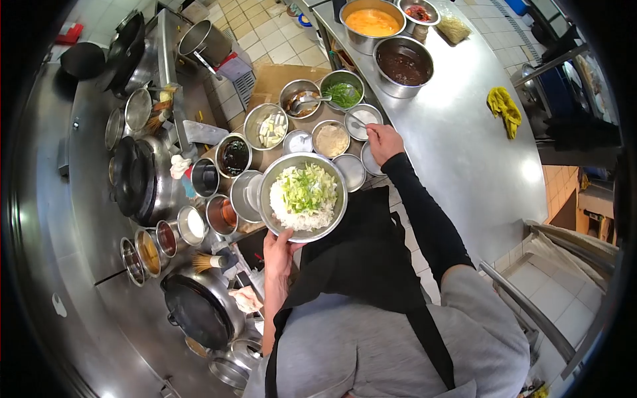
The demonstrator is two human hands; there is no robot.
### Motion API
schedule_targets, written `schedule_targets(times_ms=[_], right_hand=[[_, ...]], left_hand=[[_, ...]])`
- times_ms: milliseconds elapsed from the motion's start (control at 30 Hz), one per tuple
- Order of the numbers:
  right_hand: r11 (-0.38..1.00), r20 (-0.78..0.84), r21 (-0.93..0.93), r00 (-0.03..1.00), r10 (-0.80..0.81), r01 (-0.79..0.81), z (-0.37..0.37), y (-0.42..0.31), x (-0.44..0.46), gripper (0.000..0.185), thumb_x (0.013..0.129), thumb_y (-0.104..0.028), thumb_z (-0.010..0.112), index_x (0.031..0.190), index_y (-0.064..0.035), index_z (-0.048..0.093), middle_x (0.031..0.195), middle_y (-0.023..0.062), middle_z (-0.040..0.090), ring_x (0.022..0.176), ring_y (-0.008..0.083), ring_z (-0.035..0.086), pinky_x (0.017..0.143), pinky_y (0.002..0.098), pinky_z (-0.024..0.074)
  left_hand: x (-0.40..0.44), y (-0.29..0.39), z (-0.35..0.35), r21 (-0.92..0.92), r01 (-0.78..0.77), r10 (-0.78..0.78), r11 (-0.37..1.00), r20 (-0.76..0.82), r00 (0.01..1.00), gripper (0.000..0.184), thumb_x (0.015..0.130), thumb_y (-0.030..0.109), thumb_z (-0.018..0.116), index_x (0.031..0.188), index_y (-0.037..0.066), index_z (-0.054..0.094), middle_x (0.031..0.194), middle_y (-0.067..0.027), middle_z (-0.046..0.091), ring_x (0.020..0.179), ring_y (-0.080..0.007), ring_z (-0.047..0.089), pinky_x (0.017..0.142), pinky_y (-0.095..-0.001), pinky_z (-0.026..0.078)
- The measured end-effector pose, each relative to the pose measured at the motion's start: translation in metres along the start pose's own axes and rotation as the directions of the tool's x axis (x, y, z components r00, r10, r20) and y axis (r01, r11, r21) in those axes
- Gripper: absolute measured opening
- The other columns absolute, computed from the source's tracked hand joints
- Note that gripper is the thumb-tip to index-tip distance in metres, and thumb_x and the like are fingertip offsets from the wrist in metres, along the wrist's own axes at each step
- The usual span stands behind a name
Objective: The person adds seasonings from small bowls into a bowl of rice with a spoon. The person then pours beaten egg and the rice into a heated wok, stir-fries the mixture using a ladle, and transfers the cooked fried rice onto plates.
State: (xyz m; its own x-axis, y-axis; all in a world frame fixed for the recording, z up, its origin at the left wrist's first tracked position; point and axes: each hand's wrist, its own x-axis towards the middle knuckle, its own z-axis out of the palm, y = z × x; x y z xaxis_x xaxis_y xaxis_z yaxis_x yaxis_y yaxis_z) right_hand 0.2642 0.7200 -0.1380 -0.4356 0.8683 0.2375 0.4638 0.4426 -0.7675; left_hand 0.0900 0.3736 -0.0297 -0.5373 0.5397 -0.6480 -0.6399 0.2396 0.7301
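Note:
My left hand (279, 255) grips the near rim of a steel bowl (339, 199). White rice (300, 217) and chopped pale-green vegetables (306, 187) fill it. My right hand (383, 143) is closed round the handle of a small spoon (357, 121), whose end reaches into a metal container of white powder (369, 131). Close by stand a container of tan powder (331, 140), one of chopped green herbs (343, 94), one of pale cut pieces (271, 130) and one of dark liquid (235, 156). A ladle (312, 101) rests in another container.
To the right runs a steel counter (464, 166) with a pot of orange liquid (370, 22), a pot of dark sauce (402, 63) and a yellow cloth (504, 113). Woks (199, 310) and more seasoning containers (192, 225) line the stove on the left.

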Motion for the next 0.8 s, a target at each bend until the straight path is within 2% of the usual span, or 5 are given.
schedule_targets(times_ms=[233,367,500,700,800], right_hand=[[0.936,0.016,0.223,0.961,0.277,-0.273,0.010,0.017,0.005,0.023,0.100,-0.021,0.063,0.104,-0.0028,0.076,0.093,0.0153,0.078,0.082,0.0270,0.075,0.077,0.0378,0.0583],[0.581,0.083,0.677,0.831,0.551,-0.452,0.017,0.060,0.003,0.025,0.101,-0.022,0.064,0.107,-0.0006,0.076,0.085,0.0121,0.078,0.070,0.0154,0.071,0.067,0.0288,0.0570],[0.319,0.257,0.734,0.680,0.687,-0.599,-0.018,0.062,0.000,0.022,0.102,-0.015,0.062,0.110,0.0011,0.074,0.087,0.0119,0.078,0.066,0.0121,0.066,0.064,0.0260,0.0547],[0.443,0.252,0.770,0.856,0.452,-0.460,-0.083,-0.047,-0.009,0.021,0.102,-0.012,0.063,0.112,0.0020,0.075,0.089,0.0102,0.078,0.072,0.0146,0.069,0.069,0.0270,0.0555],[0.816,0.107,0.530,0.972,0.208,-0.233,-0.066,-0.080,-0.017,0.026,0.106,-0.019,0.062,0.116,0.0005,0.075,0.091,0.0083,0.077,0.079,0.0138,0.071,0.073,0.0284,0.0558]], left_hand=[[-0.012,-0.014,-0.018,-0.071,-0.037,0.030,0.997,-0.094,0.995,0.038,0.100,0.000,0.058,0.137,-0.008,0.052,0.124,-0.0206,0.070,0.102,-0.0290,0.076,0.077,-0.0371,0.070],[-0.011,-0.017,-0.016,-0.105,-0.048,0.037,0.993,-0.112,0.993,0.038,0.100,0.001,0.058,0.137,-0.007,0.053,0.125,-0.0198,0.070,0.101,-0.0284,0.076,0.076,-0.0356,0.070],[-0.003,-0.015,-0.015,-0.116,-0.044,0.034,0.992,-0.083,0.996,0.040,0.100,0.001,0.058,0.139,-0.007,0.051,0.124,-0.0208,0.070,0.100,-0.0289,0.077,0.076,-0.0376,0.070],[0.008,-0.004,0.002,-0.104,-0.026,0.022,0.994,-0.038,0.999,0.042,0.101,0.001,0.058,0.141,-0.008,0.048,0.123,-0.0231,0.070,0.100,-0.0298,0.077,0.075,-0.0369,0.071],[0.008,-0.006,0.003,-0.116,-0.011,0.008,0.993,-0.030,1.000,0.042,0.101,0.001,0.057,0.140,-0.009,0.048,0.124,-0.0235,0.070,0.099,-0.0301,0.077,0.075,-0.0357,0.071]])
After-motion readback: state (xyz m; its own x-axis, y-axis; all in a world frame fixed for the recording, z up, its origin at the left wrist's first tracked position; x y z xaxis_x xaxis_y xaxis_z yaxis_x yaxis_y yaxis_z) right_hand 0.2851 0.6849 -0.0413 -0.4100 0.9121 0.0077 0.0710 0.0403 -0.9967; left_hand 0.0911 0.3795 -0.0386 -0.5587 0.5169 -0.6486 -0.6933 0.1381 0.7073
